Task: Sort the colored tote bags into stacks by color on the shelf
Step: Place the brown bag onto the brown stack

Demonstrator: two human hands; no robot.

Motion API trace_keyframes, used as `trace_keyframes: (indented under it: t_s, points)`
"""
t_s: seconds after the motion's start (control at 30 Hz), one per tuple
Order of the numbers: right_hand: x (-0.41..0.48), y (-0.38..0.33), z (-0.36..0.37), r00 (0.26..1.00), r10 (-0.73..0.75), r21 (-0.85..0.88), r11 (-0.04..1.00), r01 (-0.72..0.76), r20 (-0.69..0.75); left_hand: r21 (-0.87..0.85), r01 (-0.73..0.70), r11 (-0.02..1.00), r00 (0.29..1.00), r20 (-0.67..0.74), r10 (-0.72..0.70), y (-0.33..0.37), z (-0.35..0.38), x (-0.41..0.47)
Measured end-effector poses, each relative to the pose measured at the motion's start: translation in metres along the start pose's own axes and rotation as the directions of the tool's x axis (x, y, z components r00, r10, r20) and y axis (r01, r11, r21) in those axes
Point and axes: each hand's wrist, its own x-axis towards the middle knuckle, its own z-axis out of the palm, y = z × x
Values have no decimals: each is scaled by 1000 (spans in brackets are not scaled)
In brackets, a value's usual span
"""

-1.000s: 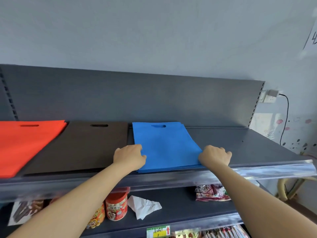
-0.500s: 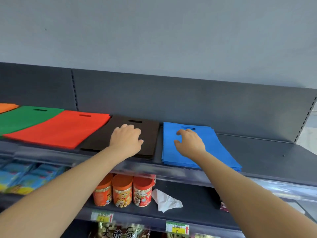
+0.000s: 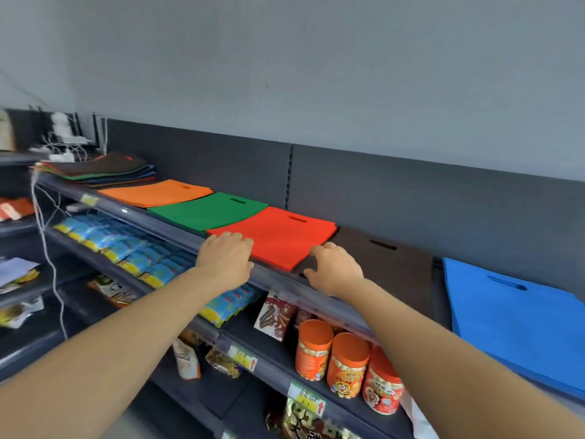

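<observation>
Flat tote bags lie in separate stacks along the top shelf [image 3: 272, 277]: orange [image 3: 156, 193], green [image 3: 209, 210], red [image 3: 278, 236], brown [image 3: 386, 264] and blue [image 3: 519, 324]. A mixed pile of several colors [image 3: 98, 169] sits at the far left. My left hand [image 3: 226, 258] rests with curled fingers on the near left corner of the red stack. My right hand [image 3: 332, 267] presses its fingers on the near left corner of the brown stack, right beside the red one. Neither hand lifts a bag.
Below the top shelf are blue snack packets [image 3: 126, 251], orange jars [image 3: 345, 362] and other packaged goods. White cables and chargers [image 3: 63, 144] sit at the far left. A grey back panel and wall rise behind the bags.
The view swung left. My left hand moved from the brown stack to the red stack's corner. My right hand left the blue stack and came to the brown stack's corner.
</observation>
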Motion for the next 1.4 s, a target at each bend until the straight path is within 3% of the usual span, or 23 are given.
trace_keyframes:
  t_s: [0.57,1.4]
  points:
    - [156,-265,74,967,-236,45,971,233,97,128,211,969,975,51,-219,-295,49,-11]
    - [428,-501,161,883,-456,68,890,451,113,164,373,913,923,31,-383,-579,146,111]
